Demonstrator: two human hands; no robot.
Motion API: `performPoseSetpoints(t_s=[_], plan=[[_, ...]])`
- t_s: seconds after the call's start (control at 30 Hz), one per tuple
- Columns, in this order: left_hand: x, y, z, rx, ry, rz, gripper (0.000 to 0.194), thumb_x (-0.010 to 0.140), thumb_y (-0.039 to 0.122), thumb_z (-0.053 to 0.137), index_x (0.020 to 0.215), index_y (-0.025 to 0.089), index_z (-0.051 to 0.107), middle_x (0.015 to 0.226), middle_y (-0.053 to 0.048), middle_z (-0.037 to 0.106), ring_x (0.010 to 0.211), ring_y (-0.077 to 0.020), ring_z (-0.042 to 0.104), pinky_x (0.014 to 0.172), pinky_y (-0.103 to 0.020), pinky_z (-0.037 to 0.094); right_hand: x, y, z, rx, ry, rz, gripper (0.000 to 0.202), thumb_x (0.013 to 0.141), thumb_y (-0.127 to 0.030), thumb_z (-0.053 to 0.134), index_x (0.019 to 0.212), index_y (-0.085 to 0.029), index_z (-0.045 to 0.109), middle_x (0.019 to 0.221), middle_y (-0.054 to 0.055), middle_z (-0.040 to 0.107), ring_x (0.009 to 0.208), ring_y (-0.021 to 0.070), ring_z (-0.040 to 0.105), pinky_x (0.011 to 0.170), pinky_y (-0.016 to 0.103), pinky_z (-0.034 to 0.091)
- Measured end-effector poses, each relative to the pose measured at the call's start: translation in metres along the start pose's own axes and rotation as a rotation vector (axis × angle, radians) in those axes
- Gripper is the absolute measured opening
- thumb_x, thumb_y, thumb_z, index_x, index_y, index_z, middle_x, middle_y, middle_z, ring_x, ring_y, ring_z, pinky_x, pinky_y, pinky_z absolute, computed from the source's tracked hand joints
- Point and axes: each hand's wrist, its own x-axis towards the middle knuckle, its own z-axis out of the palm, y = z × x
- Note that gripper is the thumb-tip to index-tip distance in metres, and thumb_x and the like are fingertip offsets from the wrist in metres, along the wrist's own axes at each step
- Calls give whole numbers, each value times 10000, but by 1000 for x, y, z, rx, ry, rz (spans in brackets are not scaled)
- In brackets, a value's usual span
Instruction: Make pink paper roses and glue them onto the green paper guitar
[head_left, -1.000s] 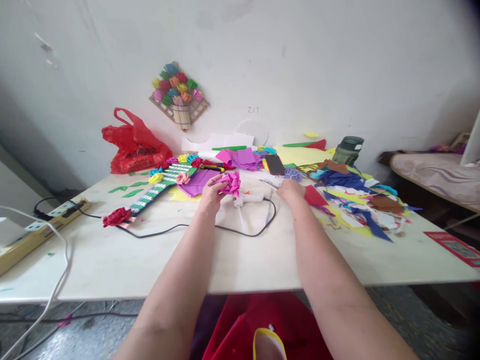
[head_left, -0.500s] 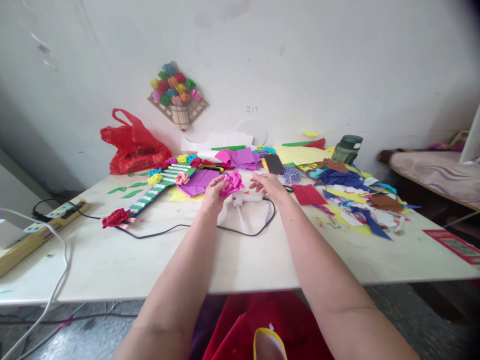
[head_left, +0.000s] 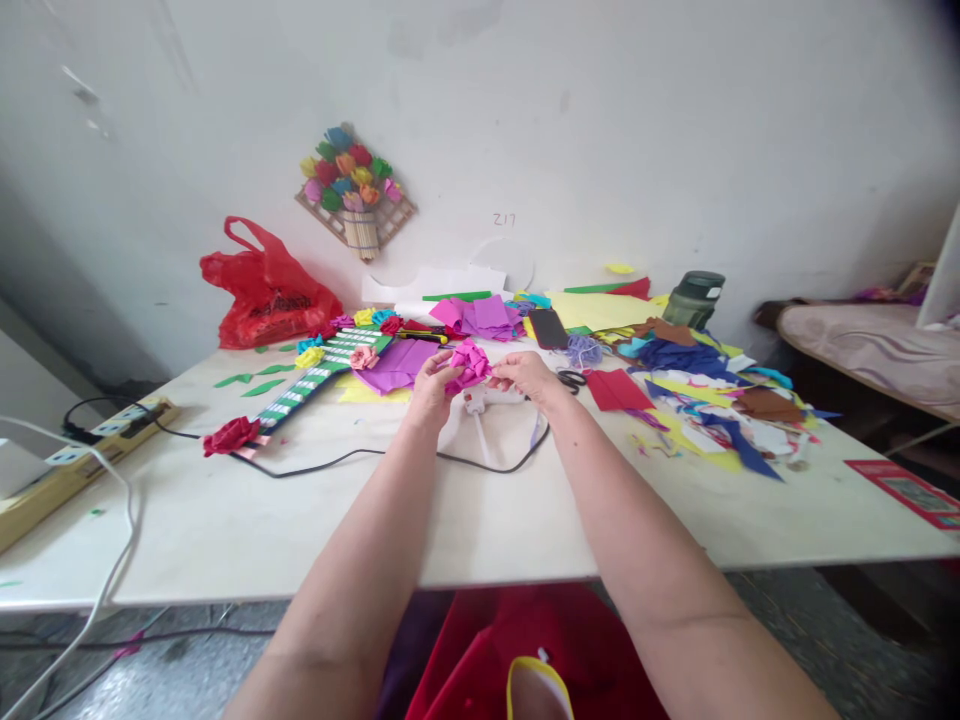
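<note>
Magenta paper flower (head_left: pixel 470 362), pinched between left hand (head_left: pixel 433 390) and right hand (head_left: pixel 527 374), could tear or crumple if the hands tug its folds too hard.

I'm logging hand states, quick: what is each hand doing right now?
Left hand: closed, holding the magenta paper flower.
Right hand: closed, fingertips pinching the right edge of the same flower.

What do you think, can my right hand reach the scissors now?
Probably yes: the scissors lie by the wrist, handles showing, though the right hand is busy at the pink flower.
</note>
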Motion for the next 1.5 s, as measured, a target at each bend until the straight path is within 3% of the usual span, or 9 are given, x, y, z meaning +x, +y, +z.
performPoseSetpoints(t_s=[0.2,0.33,0.53,0.8,1.03,1.27,1.5], plan=[[-4,0,2,107,-119,12,545,516,161,734,1033,183,564,778,5,645,617,-128,621,549,-231,459,6,7,-2,-13,89,-26,68,642,-147,570,592,-122,607,553,23,644,460,67,477,461,179,355],[-6,4,4,198,-149,-17,550,589,292,709,1103,220,528,742,9,643,570,-142,598,504,-243,436,10,11,-6,-19,116,-46,59,632,-161,576,593,-128,606,523,3,613,464,70,485,473,179,368],[0,3,3,232,-93,-128,393,654,482,591,866,151,601,641,-43,645,559,-175,599,533,-277,447,11,13,-7,1,104,-54,42,611,-152,571,587,-131,597,518,-6,599,469,70,478,464,179,356],[2,5,-1,230,-22,-192,302,630,469,598,631,172,542,552,-32,616,498,-168,574,507,-282,445,10,12,-9,-37,61,-64,57,603,-174,587,583,-129,616,460,-29,543,454,63,448,458,182,317],[4,5,-3,273,-7,-194,232,626,366,603,671,139,606,545,-36,616,493,-159,579,498,-265,453,12,16,-10,-52,25,-89,73,598,-192,599,596,-124,626,463,-23,551,440,60,433,426,182,278],[3,4,-7,278,-46,-112,230,647,370,654,669,147,604,559,-30,618,506,-159,589,509,-271,464,14,18,-12,23,-15,-68,50,609,-174,614,611,-130,637,458,-12,565,448,79,483,403,181,276],[-3,9,-2,238,-65,-155,263,647,398,693,665,151,604,525,-21,600,466,-150,565,500,-272,461,15,18,-12,24,-30,-72,41,630,-155,604,612,-128,630,449,-16,562,428,68,472,403,174,276]])
